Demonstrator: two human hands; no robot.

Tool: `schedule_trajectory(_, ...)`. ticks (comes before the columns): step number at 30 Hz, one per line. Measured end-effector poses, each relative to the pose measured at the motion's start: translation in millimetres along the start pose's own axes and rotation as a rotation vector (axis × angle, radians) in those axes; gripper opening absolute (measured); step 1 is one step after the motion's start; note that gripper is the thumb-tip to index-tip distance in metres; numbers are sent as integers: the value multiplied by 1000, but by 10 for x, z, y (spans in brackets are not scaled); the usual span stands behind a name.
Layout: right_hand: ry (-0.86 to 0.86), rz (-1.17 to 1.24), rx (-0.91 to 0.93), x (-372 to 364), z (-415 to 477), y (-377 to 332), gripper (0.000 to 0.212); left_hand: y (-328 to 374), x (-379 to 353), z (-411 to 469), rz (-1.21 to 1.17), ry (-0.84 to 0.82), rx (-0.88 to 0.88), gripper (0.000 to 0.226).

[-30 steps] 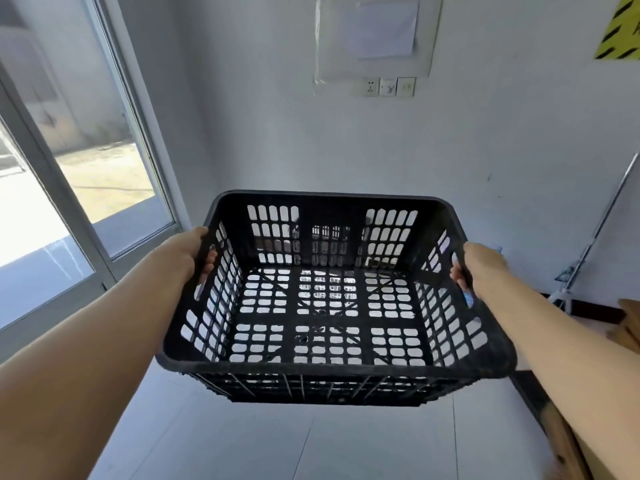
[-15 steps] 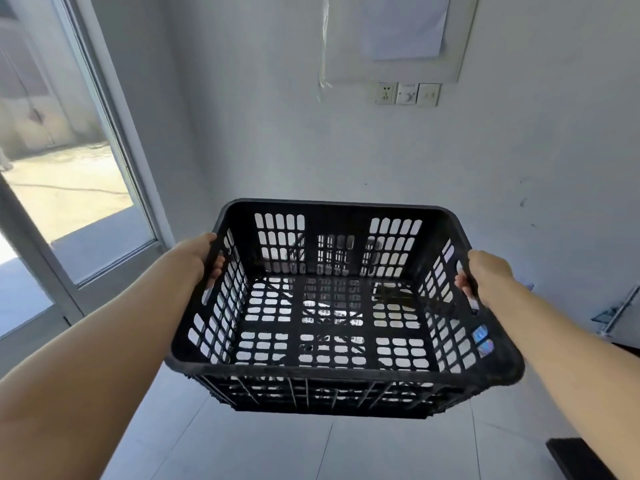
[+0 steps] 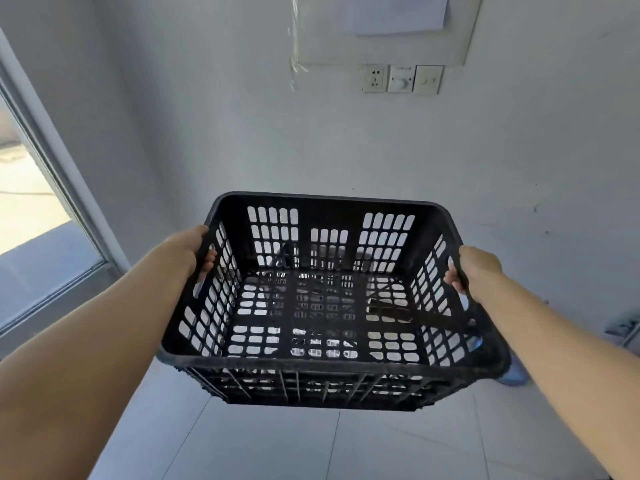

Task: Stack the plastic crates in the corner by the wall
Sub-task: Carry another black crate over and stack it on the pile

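Note:
I hold a black slotted plastic crate [image 3: 329, 363] in the air, level, above the pale tiled floor and close to the white wall [image 3: 346, 150]. My left hand [image 3: 192, 249] grips the handle slot in its left side. My right hand [image 3: 476, 268] grips the handle slot in its right side. The crate is empty. Through its slotted bottom and far side I make out dark shapes below, too unclear to name. The room's corner [image 3: 145, 168] lies ahead to the left.
A glass door with a grey frame [image 3: 52, 188] runs along the left. Wall sockets and a switch [image 3: 401, 79] sit under a taped sheet high on the wall. A metal fitting [image 3: 623, 327] shows low at the right edge.
I have carried the crate closer to the wall and turned slightly right. The door has slid toward the left edge; the sockets look larger and nearer. Both hands keep their grip.

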State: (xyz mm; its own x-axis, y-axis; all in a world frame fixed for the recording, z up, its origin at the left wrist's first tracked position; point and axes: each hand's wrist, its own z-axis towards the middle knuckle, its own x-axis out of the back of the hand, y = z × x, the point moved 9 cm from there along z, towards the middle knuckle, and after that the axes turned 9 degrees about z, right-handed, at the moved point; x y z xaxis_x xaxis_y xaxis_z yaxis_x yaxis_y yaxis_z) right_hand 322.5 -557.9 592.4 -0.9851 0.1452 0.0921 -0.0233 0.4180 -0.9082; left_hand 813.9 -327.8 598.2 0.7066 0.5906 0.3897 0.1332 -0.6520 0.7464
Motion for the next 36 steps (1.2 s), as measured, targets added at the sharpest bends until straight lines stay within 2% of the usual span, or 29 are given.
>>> schedule_trajectory(13, -48, -117, 13, -1384, 1608, -701, 27, 667, -381, 1592, -80, 35, 106, 52)
schedule_trajectory(25, -80, -103, -22, -2541, 2812, -736, 36, 1265, -662, 2896, -29, 20, 131, 54)
schedule_trajectory(36, -226, -318, -68, -3667, 4135, -747, 41, 1278, -1132, 3803, -116, 106, 275, 56)
